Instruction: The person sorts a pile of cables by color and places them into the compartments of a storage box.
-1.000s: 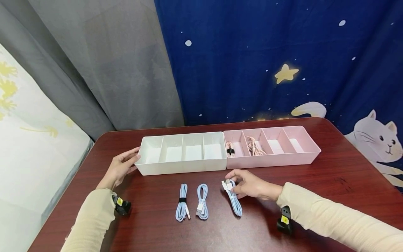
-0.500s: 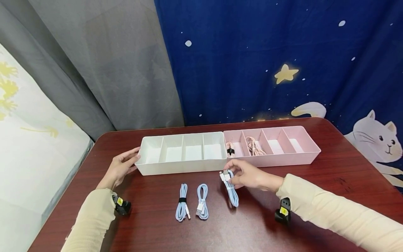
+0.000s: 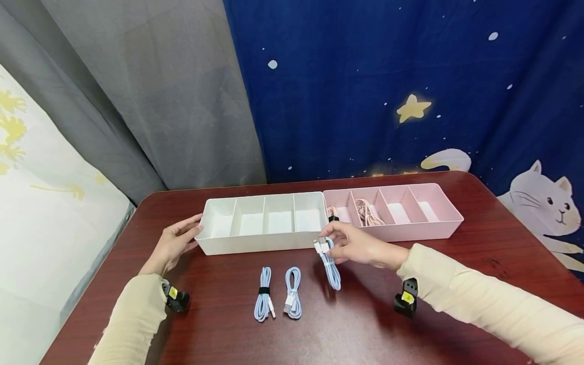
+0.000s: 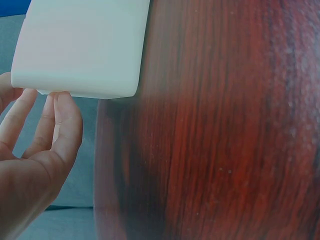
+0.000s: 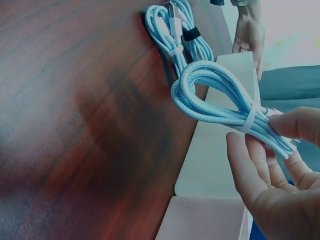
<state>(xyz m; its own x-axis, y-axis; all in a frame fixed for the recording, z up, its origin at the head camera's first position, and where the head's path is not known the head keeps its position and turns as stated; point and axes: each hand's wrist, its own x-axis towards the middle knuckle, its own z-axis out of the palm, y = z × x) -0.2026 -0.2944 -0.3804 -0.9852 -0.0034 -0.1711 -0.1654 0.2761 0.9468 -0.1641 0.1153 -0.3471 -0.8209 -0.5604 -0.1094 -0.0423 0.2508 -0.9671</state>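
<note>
Pinching a blue USB cable (image 3: pixel 330 266) before the white divided tray (image 3: pixel 260 244), your right hand (image 3: pixel 358 247) could snag its low-hanging loop (image 3: pixel 335 281) there, your left hand (image 3: pixel 174 242) touching the tray's end.

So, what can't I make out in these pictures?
Exact shape of white plugs on the held light-blue braided cable: head view, too small; right wrist view, partly behind the right hand.
Lower end of the black-strapped pale pink coiled cable: head view, behind the right hand and pink plastic box.
Part of the left hand: left wrist view, cut off by the left edge.
</note>
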